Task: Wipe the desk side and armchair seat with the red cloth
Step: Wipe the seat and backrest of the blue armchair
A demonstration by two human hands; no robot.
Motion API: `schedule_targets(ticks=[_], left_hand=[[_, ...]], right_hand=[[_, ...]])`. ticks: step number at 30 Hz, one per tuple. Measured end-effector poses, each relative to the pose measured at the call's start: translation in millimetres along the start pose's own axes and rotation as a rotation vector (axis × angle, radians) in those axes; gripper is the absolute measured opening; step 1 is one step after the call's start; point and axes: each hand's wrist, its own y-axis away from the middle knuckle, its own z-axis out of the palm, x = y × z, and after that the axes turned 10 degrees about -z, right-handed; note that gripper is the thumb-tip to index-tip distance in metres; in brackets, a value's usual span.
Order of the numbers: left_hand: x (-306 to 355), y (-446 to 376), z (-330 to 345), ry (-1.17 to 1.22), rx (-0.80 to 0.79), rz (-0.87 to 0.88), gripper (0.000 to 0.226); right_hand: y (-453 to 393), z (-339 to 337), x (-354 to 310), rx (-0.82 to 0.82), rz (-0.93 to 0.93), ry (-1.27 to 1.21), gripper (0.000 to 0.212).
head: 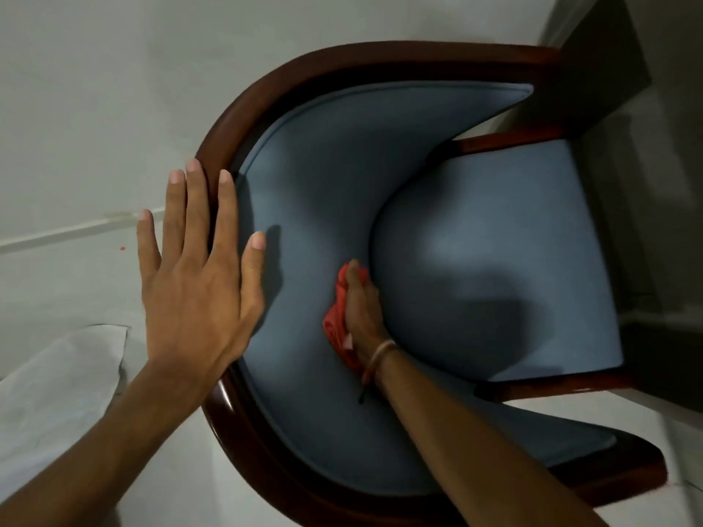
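Red cloth [339, 329], bunched and crumpled, sits low in the middle of the frame, gripped by the right hand [361, 310], whose fingers curl round it and press it into the crease where the blue armchair seat [494, 256] meets the padded blue backrest [315, 176]. A pale band [380, 355] circles that wrist, and the forearm runs down to the lower right of the frame. The left hand [198, 283] lies at centre left with its fingers straight and spread, holding nothing; its palm and fingers lie over the curved dark wooden rim [342, 57] of the chair back, the thumb tip lying over the blue padding. The armchair fills the centre and right, its seat front pointing to the right edge, where a dark desk side [608, 70] stands at the upper right. A white sheet [57, 389] lies on the pale floor [76, 89] at lower left, and a tiny red speck [122, 248] shows at middle left.
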Motion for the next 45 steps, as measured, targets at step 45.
schedule_targets(ticks=[45], left_hand=[[148.3, 53.9, -127.0, 1.427, -0.718, -0.377, 0.056]], right_hand=[[141.3, -169.2, -227.2, -0.031, -0.366, -1.004, 0.025]])
